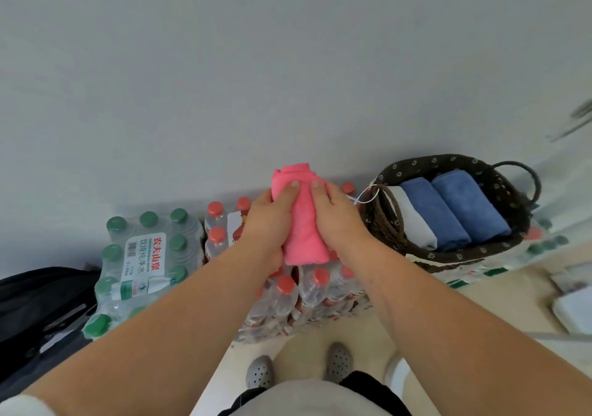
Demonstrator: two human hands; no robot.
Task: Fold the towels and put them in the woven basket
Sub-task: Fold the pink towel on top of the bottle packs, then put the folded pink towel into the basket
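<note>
The fingers of both hands are curled and clamped on the pink towel. The left hand grips its left side and the right hand grips its right side, and the two thumbs lie on top, close to each other. The towel is in the air in front of the person, above a pack of red-capped water bottles. As far as I can see, it does not touch the pack. It has the form of a narrow, thick bundle: the far end stands up beyond the thumbs and the near end hangs below the palms. So I judge that the folding of this towel is finished or almost finished, and that the hands only press it into shape.

To the right of the hands stands the woven basket, near the pink towel but apart from it. Inside it three folded towels lie side by side: a white towel at the left, then a blue towel and a second blue towel. This part of the task is done.

What is left, in my judgement, is to carry the pink towel to the right and lay it in the basket beside the others. No unfolded towel shows anywhere, so this may be the last one, but I cannot be sure.

Further out, a pack of green-capped bottles stands at the left beside a black bag, and grey shoes stand on the floor.
</note>
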